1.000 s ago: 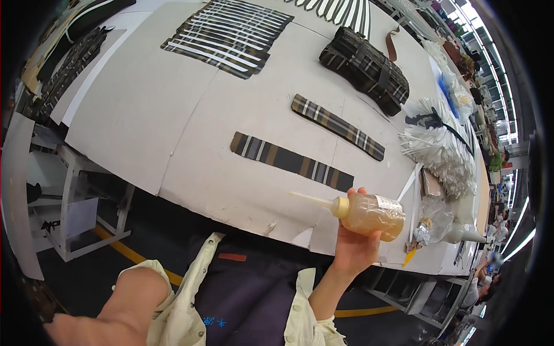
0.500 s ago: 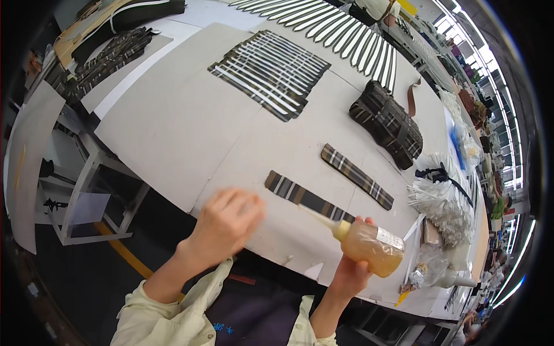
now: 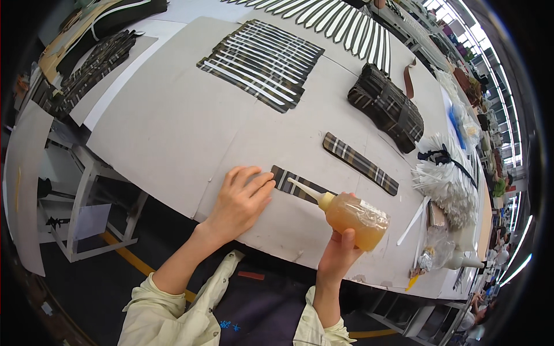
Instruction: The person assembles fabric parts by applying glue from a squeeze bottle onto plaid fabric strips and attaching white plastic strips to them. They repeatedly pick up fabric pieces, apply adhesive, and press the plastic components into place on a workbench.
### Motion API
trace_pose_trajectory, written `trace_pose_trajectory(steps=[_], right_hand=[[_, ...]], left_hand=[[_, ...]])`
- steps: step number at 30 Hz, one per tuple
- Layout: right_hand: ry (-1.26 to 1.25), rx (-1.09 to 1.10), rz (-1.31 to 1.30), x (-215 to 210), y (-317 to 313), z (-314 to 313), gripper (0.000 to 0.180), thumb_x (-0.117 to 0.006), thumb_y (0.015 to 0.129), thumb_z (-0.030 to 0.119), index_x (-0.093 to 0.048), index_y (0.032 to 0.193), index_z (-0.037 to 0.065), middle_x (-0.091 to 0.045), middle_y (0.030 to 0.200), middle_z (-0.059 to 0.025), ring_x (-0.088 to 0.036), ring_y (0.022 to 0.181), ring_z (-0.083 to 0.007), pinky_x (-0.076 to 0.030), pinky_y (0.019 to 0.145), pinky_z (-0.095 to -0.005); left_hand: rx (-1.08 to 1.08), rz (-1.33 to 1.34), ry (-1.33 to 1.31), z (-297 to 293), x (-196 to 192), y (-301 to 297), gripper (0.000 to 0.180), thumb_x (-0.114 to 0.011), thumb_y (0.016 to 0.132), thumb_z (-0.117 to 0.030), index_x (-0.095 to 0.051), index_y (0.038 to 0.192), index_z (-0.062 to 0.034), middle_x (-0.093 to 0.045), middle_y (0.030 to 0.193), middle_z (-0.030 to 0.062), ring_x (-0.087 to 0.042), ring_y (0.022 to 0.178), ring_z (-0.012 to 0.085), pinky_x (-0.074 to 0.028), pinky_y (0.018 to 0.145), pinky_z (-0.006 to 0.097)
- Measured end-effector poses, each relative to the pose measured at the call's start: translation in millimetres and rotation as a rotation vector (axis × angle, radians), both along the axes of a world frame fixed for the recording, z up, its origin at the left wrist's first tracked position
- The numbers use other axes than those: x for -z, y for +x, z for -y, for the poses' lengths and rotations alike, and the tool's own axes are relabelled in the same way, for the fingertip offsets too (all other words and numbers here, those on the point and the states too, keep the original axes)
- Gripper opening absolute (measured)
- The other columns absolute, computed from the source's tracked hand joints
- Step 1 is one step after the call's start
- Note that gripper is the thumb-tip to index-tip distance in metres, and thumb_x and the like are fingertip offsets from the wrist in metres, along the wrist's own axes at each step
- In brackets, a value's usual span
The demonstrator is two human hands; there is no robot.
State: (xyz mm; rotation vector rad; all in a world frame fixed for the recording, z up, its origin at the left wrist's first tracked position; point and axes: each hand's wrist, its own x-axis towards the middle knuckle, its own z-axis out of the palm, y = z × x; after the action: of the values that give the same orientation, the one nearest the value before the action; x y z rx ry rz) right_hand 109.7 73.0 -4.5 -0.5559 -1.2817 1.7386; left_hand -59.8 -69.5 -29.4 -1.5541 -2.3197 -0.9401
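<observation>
Right hand (image 3: 337, 256) clenched round amber glue bottle (image 3: 355, 219), nozzle at 10 o'clock over plaid strip (image 3: 297, 185). Left hand (image 3: 242, 199) flat, released, pinning strip's end on table (image 3: 173, 127). Bottle looks soft, squeezable; grip mid-body. Strip limp, light.

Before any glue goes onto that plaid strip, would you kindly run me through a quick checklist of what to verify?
1. Left hand pins the near plaid strip at its left end: ok.
2. Right hand grips the amber glue bottle from below: ok.
3. Bottle's white nozzle sits over the strip: ok.
4. Nozzle tip touching the strip: cannot tell.
5. Left fingers out of the nozzle's way: not ok, they lie close beside it.
6. Second plaid strip lies apart on the grey board, out of the way: ok.
</observation>
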Motion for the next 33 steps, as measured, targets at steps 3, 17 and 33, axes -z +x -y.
trace_pose_trajectory(steps=[3,17,33], right_hand=[[-0.134,0.007,-0.056,-3.9,3.7,-3.9,0.06,-0.065,0.093,0.023,-0.039,0.144,0.004,-0.05,0.141,-0.0184,-0.049,0.133,-0.0339,-0.045,0.107,-0.0476],[0.15,0.738,-0.411,-35.8,251.6,-96.6,0.064,-0.067,0.093,0.02,-0.037,0.145,0.0,-0.044,0.147,-0.0209,-0.047,0.134,-0.0351,-0.049,0.105,-0.0469],[0.235,1.137,-0.247,-4.3,341.3,-116.3,0.068,-0.069,0.088,0.01,-0.035,0.146,0.003,-0.043,0.147,-0.0216,-0.041,0.139,-0.0338,-0.036,0.114,-0.0483]], left_hand=[[-0.001,0.026,-0.003,-0.9,-2.7,-0.8,0.034,-0.071,0.081,-0.007,-0.066,0.114,-0.0018,-0.063,0.123,0.0084,-0.053,0.119,0.0287,-0.039,0.103,0.046],[-0.067,0.313,0.266,-35.8,-15.9,49.2,0.013,-0.068,0.085,0.004,-0.058,0.092,-0.001,-0.059,0.091,0.0108,-0.057,0.087,0.0274,-0.046,0.083,0.037],[0.924,0.406,0.049,-328.3,-61.2,290.5,0.011,-0.064,0.094,-0.011,-0.069,0.094,-0.0003,-0.069,0.086,0.0116,-0.066,0.082,0.027,-0.047,0.076,0.036]])
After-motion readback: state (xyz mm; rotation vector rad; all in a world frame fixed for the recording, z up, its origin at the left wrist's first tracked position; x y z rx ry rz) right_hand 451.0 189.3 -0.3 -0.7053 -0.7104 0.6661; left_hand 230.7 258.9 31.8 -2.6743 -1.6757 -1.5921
